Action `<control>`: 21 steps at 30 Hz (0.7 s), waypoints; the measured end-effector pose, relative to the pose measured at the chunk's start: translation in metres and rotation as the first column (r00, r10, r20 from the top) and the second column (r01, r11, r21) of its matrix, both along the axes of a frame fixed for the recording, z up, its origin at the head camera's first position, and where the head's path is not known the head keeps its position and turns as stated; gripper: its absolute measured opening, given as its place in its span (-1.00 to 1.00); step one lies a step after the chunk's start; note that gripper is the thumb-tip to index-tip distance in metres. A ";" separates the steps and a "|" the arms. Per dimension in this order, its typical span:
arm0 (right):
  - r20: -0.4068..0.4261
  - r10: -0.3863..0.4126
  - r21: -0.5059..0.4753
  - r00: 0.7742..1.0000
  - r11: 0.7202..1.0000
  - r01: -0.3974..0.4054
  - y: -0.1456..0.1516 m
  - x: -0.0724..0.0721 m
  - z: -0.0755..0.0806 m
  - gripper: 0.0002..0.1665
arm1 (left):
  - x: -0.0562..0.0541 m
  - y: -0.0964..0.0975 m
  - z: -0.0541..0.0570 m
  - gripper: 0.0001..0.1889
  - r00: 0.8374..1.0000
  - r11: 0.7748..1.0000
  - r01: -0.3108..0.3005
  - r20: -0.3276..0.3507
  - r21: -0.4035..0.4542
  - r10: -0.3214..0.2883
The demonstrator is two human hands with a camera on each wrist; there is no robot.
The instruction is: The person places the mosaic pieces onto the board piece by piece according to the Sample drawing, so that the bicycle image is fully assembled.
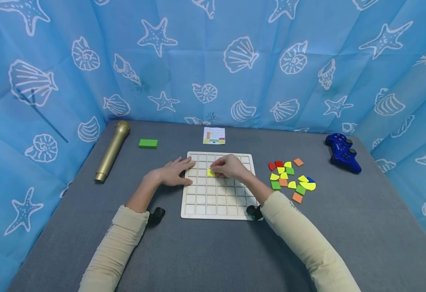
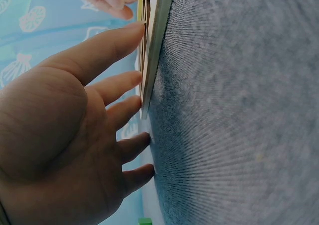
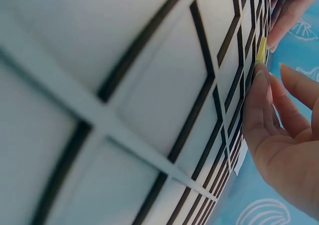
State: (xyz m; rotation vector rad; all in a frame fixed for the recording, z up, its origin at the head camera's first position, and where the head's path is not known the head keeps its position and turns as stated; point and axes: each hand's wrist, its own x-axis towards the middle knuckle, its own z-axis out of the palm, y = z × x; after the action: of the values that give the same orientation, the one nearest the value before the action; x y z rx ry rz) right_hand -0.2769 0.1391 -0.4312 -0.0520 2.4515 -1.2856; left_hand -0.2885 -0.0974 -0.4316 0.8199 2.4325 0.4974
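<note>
A white grid board (image 1: pixel 201 210) lies flat on the grey table. My right hand (image 1: pixel 230 167) is over its upper middle, fingertips pinching a yellow tile (image 1: pixel 210 172) at one of the squares. In the right wrist view, the thumb and fingers of that hand (image 3: pixel 284 130) meet the edge of the yellow tile (image 3: pixel 261 50). With fingers spread and fairly straight, my left hand (image 1: pixel 171 172) rests at the board's left edge. The left wrist view shows the fingertips of this hand (image 2: pixel 65 120) touching the board's side (image 2: pixel 155 46) and the table.
Right of the board lie several loose tiles (image 1: pixel 283 182) in red, yellow, green, orange and blue. A small pattern card (image 1: pixel 214 136) is behind the board. A green block (image 1: pixel 148 143) and a gold microphone (image 1: pixel 112 152) lie left, a blue game controller (image 1: pixel 342 153) far right.
</note>
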 end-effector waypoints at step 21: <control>0.291 0.092 -0.597 0.952 0.796 0.105 0.078 0.019 0.006 -0.43 | 0.002 0.000 0.002 -0.23 1.000 0.999 0.006 -0.001 0.049 -0.006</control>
State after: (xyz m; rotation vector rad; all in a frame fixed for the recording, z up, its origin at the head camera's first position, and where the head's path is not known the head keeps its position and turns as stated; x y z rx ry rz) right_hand -0.2579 0.2174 -0.4250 -0.0085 1.6962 -1.8797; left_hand -0.2864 -0.0975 -0.4300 0.8470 2.4264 0.5561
